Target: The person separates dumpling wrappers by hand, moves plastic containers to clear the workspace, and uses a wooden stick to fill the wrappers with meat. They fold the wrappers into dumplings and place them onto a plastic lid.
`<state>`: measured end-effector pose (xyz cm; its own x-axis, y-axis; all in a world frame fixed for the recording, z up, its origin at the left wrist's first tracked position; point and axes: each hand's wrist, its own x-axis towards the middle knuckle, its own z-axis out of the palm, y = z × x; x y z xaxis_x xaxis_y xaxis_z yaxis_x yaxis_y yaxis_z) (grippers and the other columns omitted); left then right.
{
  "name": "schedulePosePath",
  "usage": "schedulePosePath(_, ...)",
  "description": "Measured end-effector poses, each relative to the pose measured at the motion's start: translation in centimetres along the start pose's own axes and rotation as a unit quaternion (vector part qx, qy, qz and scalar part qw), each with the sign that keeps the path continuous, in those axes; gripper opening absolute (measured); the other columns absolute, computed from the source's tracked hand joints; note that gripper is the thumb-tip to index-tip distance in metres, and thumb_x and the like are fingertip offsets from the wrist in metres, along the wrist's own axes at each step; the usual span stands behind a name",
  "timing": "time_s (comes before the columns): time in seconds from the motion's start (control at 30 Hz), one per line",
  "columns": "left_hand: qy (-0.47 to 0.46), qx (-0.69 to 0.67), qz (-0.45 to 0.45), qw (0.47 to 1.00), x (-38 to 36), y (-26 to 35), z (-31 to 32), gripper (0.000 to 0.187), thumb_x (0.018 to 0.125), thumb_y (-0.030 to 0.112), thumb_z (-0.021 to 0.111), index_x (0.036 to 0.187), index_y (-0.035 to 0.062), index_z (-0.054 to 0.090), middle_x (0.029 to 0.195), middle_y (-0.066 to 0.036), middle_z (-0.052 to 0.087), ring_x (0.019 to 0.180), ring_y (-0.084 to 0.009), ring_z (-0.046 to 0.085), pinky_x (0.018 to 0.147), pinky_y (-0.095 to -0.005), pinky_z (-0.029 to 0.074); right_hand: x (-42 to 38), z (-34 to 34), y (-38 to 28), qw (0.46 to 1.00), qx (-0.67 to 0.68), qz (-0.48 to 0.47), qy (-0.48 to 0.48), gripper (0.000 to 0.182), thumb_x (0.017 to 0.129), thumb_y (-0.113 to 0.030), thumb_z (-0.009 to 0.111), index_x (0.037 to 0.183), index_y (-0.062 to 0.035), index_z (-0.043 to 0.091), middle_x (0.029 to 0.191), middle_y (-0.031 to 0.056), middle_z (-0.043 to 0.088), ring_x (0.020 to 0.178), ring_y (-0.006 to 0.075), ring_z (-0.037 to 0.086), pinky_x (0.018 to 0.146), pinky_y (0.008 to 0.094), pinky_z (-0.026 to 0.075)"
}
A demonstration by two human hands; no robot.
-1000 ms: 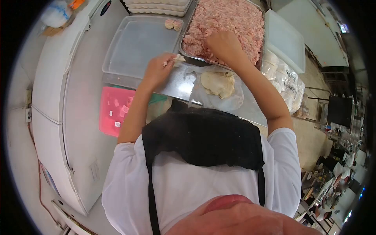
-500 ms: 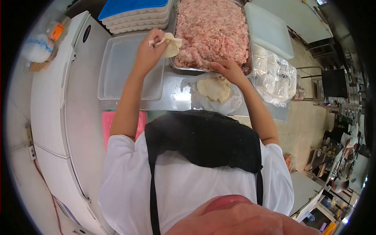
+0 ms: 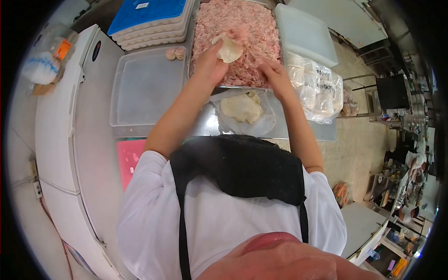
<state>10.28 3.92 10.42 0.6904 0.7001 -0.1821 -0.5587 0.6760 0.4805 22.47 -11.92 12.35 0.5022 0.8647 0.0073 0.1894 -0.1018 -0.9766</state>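
My left hand (image 3: pixel 213 63) holds a thin, pale dough wrapper (image 3: pixel 228 49) above the tray of ground meat (image 3: pixel 256 21). Just right of it, my right hand (image 3: pixel 272 72) has its fingers pressed together over the meat near the tray's front edge; a thin tool seems to run from them toward the wrapper, with a blurred clump of meat by its far end. Below the tray, a stack of wrappers (image 3: pixel 242 107) lies on a plastic bag. Two small filled pieces (image 3: pixel 175 53) sit in the top right corner of the translucent tray (image 3: pixel 144 91).
Stacked trays with a blue top (image 3: pixel 148 16) stand at the back left. A translucent lid or box (image 3: pixel 308 35) and bagged white packages (image 3: pixel 315 86) are right of the meat. A pink container (image 3: pixel 129 161) is below the table's left edge, beside a white refrigerator (image 3: pixel 93 140).
My left hand has moved right with the wrapper, from the translucent tray's edge to over the meat. The two small pieces now show in that tray's corner. The view has shifted slightly.
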Motion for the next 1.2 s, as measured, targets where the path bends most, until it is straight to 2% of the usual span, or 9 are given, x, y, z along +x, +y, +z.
schedulePosePath(0.1, 0.032, -0.096, 0.025, 0.995, -1.6, 0.3, 2.4, 0.049, 0.1, 0.034, 0.041, 0.13, -0.0047, 0.042, 0.125, -0.016, 0.055, 0.122, -0.0332, 0.051, 0.104, -0.0485, 0.041, 0.2, 0.8, 2.4, 0.942, -0.221, -0.226, 0.111, 0.033, 0.094, -0.032, 0.059, 0.095, 0.0001, 0.068, 0.072, 0.0071, 0.06, 0.069, 0.0177, 0.059, 0.062, 0.0326, 0.045)
schedulePosePath(0.13, 0.038, -0.107, 0.016, 0.993, -1.9, 0.4, 2.5, 0.056, 0.099, 0.041, 0.038, 0.134, -0.0032, 0.039, 0.13, -0.016, 0.051, 0.126, -0.034, 0.045, 0.107, -0.0499, 0.035, -0.6, -0.1, 0.8, 0.932, -0.294, -0.198, 0.08, 0.027, 0.091, -0.029, 0.061, 0.1, -0.0039, 0.068, 0.082, 0.0169, 0.064, 0.078, 0.0348, 0.064, 0.068, 0.0425, 0.05)
schedulePosePath(0.3, 0.015, -0.111, 0.052, 0.992, -1.7, 0.1, 1.0, 0.081, 0.093, 0.062, 0.03, 0.144, -0.0003, 0.029, 0.147, -0.018, 0.034, 0.138, -0.0373, 0.028, 0.114, -0.0568, 0.016, -3.2, -2.5, -3.3, 0.834, -0.513, -0.206, -0.004, 0.023, 0.092, -0.026, 0.057, 0.102, -0.0063, 0.064, 0.084, 0.0153, 0.063, 0.073, 0.0351, 0.064, 0.062, 0.0462, 0.051)
schedulePosePath(0.53, 0.107, -0.052, 0.014, 0.993, -3.3, -0.8, 3.2, 0.078, 0.092, 0.062, 0.034, 0.14, -0.0008, 0.035, 0.148, -0.018, 0.034, 0.138, -0.0374, 0.028, 0.109, -0.064, 0.018, -2.9, -4.9, -5.4, 0.766, -0.604, -0.202, -0.085, 0.024, 0.09, -0.022, 0.057, 0.109, -0.0083, 0.061, 0.079, 0.0144, 0.061, 0.071, 0.0343, 0.064, 0.059, 0.0443, 0.051)
schedulePosePath(0.7, 0.071, -0.062, 0.065, 0.993, -3.0, -1.5, 4.1, 0.07, 0.093, 0.054, 0.044, 0.135, -0.0014, 0.04, 0.142, -0.021, 0.04, 0.135, -0.0388, 0.032, 0.109, -0.0599, 0.025, -2.7, -4.2, -3.6, 0.83, -0.486, -0.267, -0.067, 0.03, 0.092, -0.021, 0.057, 0.118, -0.0063, 0.06, 0.081, 0.0157, 0.061, 0.076, 0.0345, 0.063, 0.066, 0.0444, 0.05)
schedulePosePath(0.8, -0.1, -0.127, 0.042, 0.986, -3.0, -0.6, 2.3, 0.062, 0.092, 0.039, 0.055, 0.136, -0.0008, 0.038, 0.142, -0.02, 0.039, 0.134, -0.0369, 0.035, 0.105, -0.054, 0.035, -1.6, -6.3, -3.6, 0.89, -0.376, -0.246, -0.078, 0.031, 0.094, -0.023, 0.056, 0.117, -0.0031, 0.062, 0.081, 0.0162, 0.063, 0.077, 0.0306, 0.064, 0.07, 0.0407, 0.05)
schedulePosePath(0.9, -0.132, 0.182, 0.033, 0.974, -5.1, 0.3, 2.1, 0.052, 0.088, 0.018, 0.063, 0.135, 0.0061, 0.043, 0.133, -0.014, 0.051, 0.123, -0.0302, 0.049, 0.105, -0.0443, 0.039, -1.5, -7.7, -4.7, 0.945, -0.275, -0.156, -0.089, 0.035, 0.097, -0.028, 0.054, 0.115, -0.0003, 0.064, 0.083, 0.0151, 0.066, 0.075, 0.0214, 0.062, 0.071, 0.0331, 0.048)
schedulePosePath(1.0, -0.18, 0.558, 0.268, 0.764, -6.1, 2.1, 4.2, 0.062, 0.078, 0.01, 0.073, 0.134, 0.0046, 0.047, 0.133, -0.01, 0.052, 0.114, -0.021, 0.056, 0.091, -0.0364, 0.05, -2.7, -8.3, -7.2, 0.952, -0.248, -0.029, -0.179, 0.036, 0.096, -0.03, 0.054, 0.116, -0.0009, 0.063, 0.094, 0.0208, 0.067, 0.082, 0.0252, 0.064, 0.077, 0.0329, 0.049)
schedulePosePath(1.2, -0.297, 0.648, 0.027, 0.701, -5.7, 5.5, 4.8, 0.043, 0.072, 0.023, 0.08, 0.11, 0.0085, 0.067, 0.111, -0.01, 0.066, 0.105, -0.0197, 0.06, 0.093, -0.0329, 0.044, -3.3, -5.9, -5.2, 0.954, -0.204, -0.089, -0.201, 0.034, 0.093, -0.027, 0.06, 0.115, -0.0011, 0.064, 0.098, 0.0192, 0.068, 0.083, 0.0225, 0.065, 0.077, 0.031, 0.049)
